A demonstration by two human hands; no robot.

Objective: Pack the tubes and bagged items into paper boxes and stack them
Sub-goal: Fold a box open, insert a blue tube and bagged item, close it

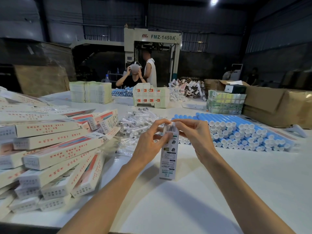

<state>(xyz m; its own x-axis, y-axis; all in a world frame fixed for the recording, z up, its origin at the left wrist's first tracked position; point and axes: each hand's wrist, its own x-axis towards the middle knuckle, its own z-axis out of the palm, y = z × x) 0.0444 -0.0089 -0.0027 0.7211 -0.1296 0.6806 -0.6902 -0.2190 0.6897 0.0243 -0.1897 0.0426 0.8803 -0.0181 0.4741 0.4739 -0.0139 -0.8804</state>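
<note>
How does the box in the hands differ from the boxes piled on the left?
The held box stands upright; the piled boxes lie on their sides, crisscrossed. The left hand and right hand pinch the held box's top end; nobody touches the piled boxes. The held box shows a barcode; the piled boxes mostly show red lettering. Both are long, narrow, pale paper boxes.

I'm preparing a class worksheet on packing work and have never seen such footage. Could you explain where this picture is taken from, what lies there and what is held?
This picture comes from a camera worn on a person's head, looking down at their bare hands. The left hand and right hand pinch the top of a narrow white paper box standing on the white table. Left lies a pile of cream printed paper boxes; behind, small clear bagged items; right, stacked blue tubes with white caps.
</note>
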